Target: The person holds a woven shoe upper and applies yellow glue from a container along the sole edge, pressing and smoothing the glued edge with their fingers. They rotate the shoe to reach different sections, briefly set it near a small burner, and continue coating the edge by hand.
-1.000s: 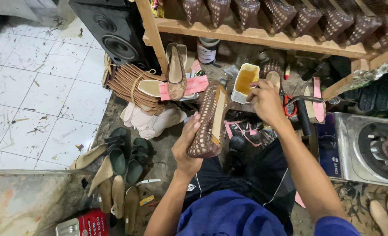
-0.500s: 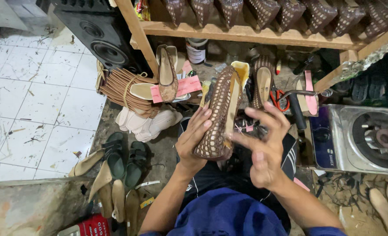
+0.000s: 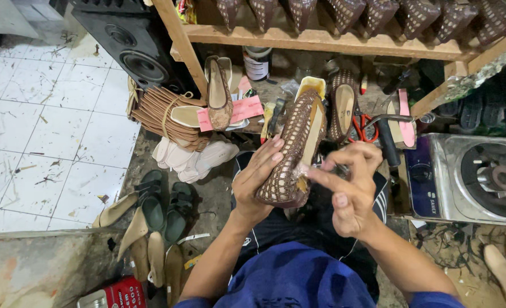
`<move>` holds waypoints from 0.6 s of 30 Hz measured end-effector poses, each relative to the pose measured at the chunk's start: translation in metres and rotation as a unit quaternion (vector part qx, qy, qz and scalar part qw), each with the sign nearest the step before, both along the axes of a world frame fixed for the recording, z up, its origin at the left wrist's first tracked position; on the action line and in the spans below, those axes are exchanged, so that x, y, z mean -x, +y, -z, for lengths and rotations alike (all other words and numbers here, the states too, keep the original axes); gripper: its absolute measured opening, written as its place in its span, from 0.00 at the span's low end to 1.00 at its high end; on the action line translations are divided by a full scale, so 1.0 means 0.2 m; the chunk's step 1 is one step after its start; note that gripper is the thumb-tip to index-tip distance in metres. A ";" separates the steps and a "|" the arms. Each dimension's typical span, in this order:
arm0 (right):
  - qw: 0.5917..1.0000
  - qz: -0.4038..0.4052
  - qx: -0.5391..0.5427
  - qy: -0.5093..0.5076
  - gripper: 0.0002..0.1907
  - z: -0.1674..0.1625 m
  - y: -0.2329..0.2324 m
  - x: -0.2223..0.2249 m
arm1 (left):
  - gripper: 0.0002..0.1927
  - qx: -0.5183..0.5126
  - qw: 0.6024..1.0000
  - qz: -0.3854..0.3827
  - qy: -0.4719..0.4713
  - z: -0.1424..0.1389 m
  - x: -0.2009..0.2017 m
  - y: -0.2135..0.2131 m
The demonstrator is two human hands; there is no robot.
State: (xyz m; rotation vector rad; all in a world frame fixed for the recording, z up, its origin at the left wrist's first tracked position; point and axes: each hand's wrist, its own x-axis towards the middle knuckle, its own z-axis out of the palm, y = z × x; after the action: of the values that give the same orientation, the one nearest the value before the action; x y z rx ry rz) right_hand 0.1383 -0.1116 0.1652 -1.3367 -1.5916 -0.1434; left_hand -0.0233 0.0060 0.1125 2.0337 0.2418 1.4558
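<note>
So the left hand [image 3: 258, 179] is wrapped around a brown woven flat shoe [image 3: 295, 151], fingers closed over the upper from the left side, holding it toe-up and tilted a bit to the right, right over the lap. The right hand [image 3: 350, 188] sits against the shoe's right edge near the heel end, index finger [image 3: 324, 178] stretched out and touching the insole rim, other fingers curled in; there might be something small pinched in there, but I can't really tell.

Moving outward: just behind the shoe there's a small cream tub [image 3: 311, 86], and next to it another woven shoe [image 3: 343, 105] lying sole-opening up. Red-handled scissors [image 3: 365, 126] and a dark hammer [image 3: 387, 140] are just right of that, and further right a metal gas stove [image 3: 475, 177].

On the left, a third brown flat [image 3: 218, 94] rests on a stack of tan insoles [image 3: 159, 114] with pink paper slips [image 3: 238, 111] tucked under it. White sole cutouts [image 3: 193, 159] sit below that, and green sandals [image 3: 164, 205] on the floor. Up top, a wooden shelf [image 3: 321, 40] carries a row of the same woven shoes [image 3: 378, 14], with a black speaker [image 3: 130, 48] off to the left.
</note>
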 end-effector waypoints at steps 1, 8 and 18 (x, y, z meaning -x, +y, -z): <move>1.000 -0.014 -0.004 -0.011 0.30 0.00 0.00 0.00 | 0.28 -0.004 1.000 0.001 0.001 0.00 0.00 0.00; 0.999 -0.030 0.004 -0.040 0.31 -0.04 0.00 -0.01 | 0.32 0.009 1.000 -0.001 0.021 -0.03 0.01 -0.02; 0.998 -0.046 0.003 -0.041 0.31 -0.03 0.01 -0.04 | 0.33 0.044 0.998 0.033 0.033 -0.05 0.02 -0.03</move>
State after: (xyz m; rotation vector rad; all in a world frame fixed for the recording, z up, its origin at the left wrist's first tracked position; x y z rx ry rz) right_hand 0.1459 -0.1093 0.1719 -1.2735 -1.7214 -0.1378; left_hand -0.0271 0.0004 0.1216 2.0021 0.2587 1.3162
